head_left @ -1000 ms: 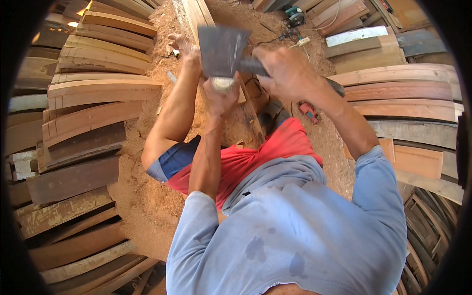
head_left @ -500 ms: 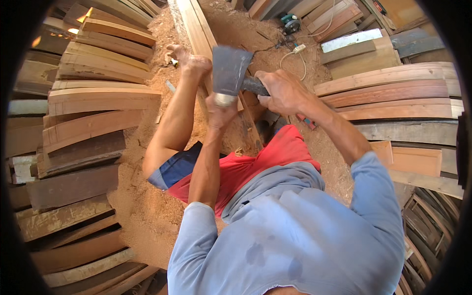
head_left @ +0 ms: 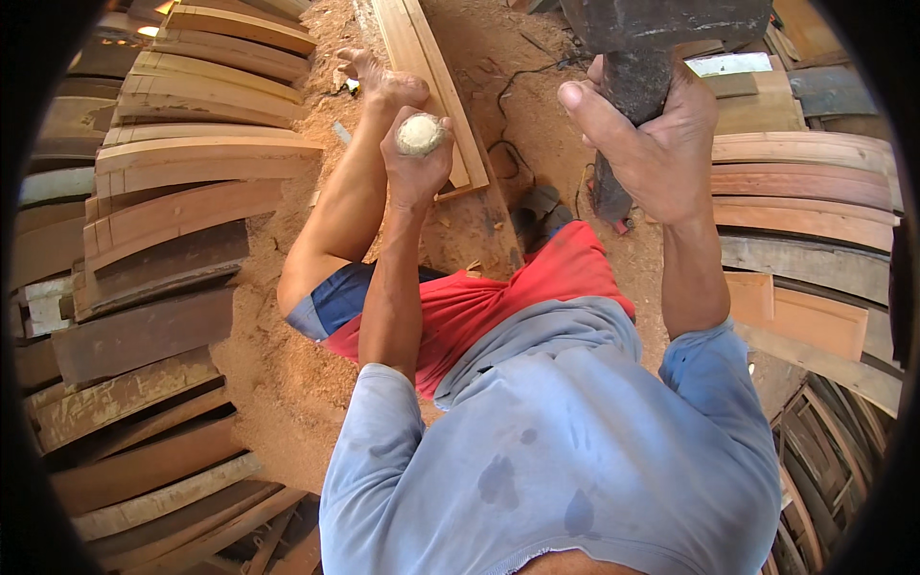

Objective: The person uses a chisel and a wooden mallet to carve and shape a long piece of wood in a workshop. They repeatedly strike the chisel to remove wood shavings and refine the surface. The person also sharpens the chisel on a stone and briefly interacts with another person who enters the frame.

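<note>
Swung up and to our right since the earlier frame, our dark mallet (head_left: pixel 640 79), its grip between thumb and curled fingers of our right hand (head_left: pixel 663 153), our left hand (head_left: pixel 418 177) wrapped snugly round a pale-ended handle (head_left: pixel 419 135), its round top above the fingers, near long pale boards (head_left: pixel 422 48).

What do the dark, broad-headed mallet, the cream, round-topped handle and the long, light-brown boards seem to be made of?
Dark, broad-headed mallet: perhaps worn wood, given its dull, scuffed surface; possibly metal.
Cream, round-topped handle: probably bare wood; its top looks matte, its rim rough.
Long, light-brown boards: wood, apparently unvarnished, with pale, matte faces.
</note>
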The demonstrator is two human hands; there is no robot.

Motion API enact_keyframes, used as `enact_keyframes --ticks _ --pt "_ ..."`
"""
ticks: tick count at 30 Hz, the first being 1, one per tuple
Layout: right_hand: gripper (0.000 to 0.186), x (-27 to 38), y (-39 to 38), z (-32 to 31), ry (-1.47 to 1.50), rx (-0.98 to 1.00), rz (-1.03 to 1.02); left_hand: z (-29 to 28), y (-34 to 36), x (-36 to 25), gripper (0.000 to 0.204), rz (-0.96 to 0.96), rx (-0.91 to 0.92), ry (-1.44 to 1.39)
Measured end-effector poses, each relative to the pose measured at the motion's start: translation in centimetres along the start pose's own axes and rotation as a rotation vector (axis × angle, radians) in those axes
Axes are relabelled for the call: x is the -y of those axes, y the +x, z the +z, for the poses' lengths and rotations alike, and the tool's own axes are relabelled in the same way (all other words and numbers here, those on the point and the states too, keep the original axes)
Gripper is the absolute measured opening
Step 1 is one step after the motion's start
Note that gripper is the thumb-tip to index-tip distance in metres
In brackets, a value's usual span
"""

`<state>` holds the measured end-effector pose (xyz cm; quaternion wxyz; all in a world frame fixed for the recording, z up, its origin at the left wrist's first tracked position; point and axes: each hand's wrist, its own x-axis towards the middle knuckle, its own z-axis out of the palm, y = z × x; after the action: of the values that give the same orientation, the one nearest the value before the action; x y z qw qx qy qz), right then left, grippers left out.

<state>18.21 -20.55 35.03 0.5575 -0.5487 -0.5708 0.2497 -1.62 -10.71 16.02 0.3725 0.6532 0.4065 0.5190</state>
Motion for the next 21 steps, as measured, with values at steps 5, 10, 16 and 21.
enact_keyframes --ticks 5,10,16,21 --pt "0.018 0.0 -0.1 0.2 0.001 -0.015 -0.01 -0.2 -0.1 0.9 0.018 -0.011 -0.01 0.0" --pt "0.022 -0.7 0.6 0.7 -0.077 -0.007 -0.15 -0.5 -0.7 0.3 0.018 -0.011 0.006 -0.005" --pt "0.03 -7.9 0.0 3.5 -0.759 0.355 -0.308 0.0 -1.4 0.5 0.019 0.095 0.029 -0.055" --pt "0.024 -4.0 2.3 3.3 -0.611 0.32 -0.199 -0.3 -1.0 0.7 0.02 0.008 0.012 -0.044"
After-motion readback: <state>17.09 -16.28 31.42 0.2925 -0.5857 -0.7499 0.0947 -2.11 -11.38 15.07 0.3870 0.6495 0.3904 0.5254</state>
